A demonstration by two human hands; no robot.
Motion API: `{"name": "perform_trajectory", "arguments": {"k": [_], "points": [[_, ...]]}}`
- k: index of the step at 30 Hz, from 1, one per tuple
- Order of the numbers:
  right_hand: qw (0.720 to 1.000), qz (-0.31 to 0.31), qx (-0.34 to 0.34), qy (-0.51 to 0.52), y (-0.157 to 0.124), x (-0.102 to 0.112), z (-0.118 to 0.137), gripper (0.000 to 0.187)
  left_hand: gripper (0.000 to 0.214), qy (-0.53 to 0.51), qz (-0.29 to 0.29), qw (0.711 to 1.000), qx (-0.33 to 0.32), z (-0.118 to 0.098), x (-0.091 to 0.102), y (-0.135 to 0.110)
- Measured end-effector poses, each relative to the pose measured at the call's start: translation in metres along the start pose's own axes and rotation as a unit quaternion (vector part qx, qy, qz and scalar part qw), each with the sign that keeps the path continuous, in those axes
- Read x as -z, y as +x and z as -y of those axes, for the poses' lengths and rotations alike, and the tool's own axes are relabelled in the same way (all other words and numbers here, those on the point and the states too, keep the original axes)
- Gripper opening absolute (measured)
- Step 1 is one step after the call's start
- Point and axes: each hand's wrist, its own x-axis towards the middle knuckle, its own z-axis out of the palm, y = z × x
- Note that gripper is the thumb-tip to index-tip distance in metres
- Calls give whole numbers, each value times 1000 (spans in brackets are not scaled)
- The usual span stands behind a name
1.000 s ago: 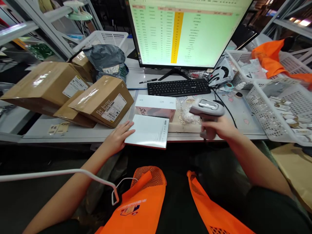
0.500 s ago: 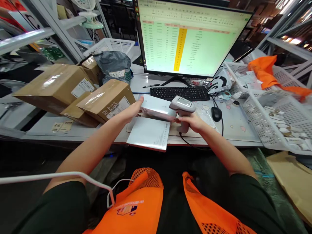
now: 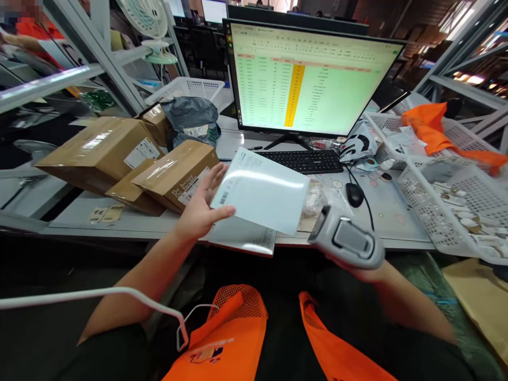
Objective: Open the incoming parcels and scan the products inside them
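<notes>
My left hand (image 3: 204,206) grips the left end of a flat white box (image 3: 264,190), thumb on its face beside a small barcode. The box is tilted above the front of the desk, its glossy face toward me. Under it, a second white box (image 3: 248,236) lies at the desk's front edge, partly covered. My right hand (image 3: 367,272) is closed around a grey handheld barcode scanner (image 3: 349,238), whose nose points left toward the held box. The scanner's body hides most of those fingers.
Brown cardboard boxes (image 3: 99,151) and a grey plastic bag (image 3: 190,121) stand on the left. A monitor (image 3: 329,79) rises behind a black keyboard (image 3: 309,160). To the right are a mouse (image 3: 354,194) with its cable and white baskets (image 3: 420,211) of small items. A person's orange sleeve (image 3: 39,32) shows far left.
The held white box has been raised and turned face toward me. My right hand has drawn the scanner away from it, right and nearer to me. The view has tipped up slightly.
</notes>
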Motion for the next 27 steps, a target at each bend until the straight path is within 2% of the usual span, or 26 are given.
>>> {"name": "perform_trajectory", "arguments": {"k": [3,6,9,11,13,15,17,20,22,24,27], "points": [[999,19,-24,36,1,10,23,43,100,121,6,989,-86,-13,-20,-16],[996,64,-31,54,17,12,49,50,92,195,-3,971,-136,-19,-39,-19],[993,103,-2,54,24,11,63,57,93,207,-18,970,-126,-17,-44,-19],[994,88,-16,56,14,13,57,57,94,172,-37,980,-92,-14,-36,-22],[994,35,-81,62,-3,22,39,52,99,114,-70,991,-31,-10,-23,-29],[978,-44,-193,62,-22,40,9,42,104,57,-112,991,49,-5,-6,-39],[939,-143,-311,44,-37,66,-27,35,105,15,-145,981,126,3,10,-51],[855,-276,-437,41,-54,113,-83,38,104,3,-169,966,196,17,27,-66],[818,-321,-473,70,-62,142,-117,35,102,46,-165,965,200,24,33,-74],[795,-359,-480,90,-69,161,-143,28,97,112,-153,964,185,28,34,-79],[769,-419,-470,109,-77,170,-165,22,89,204,-144,949,194,32,33,-89]]}}
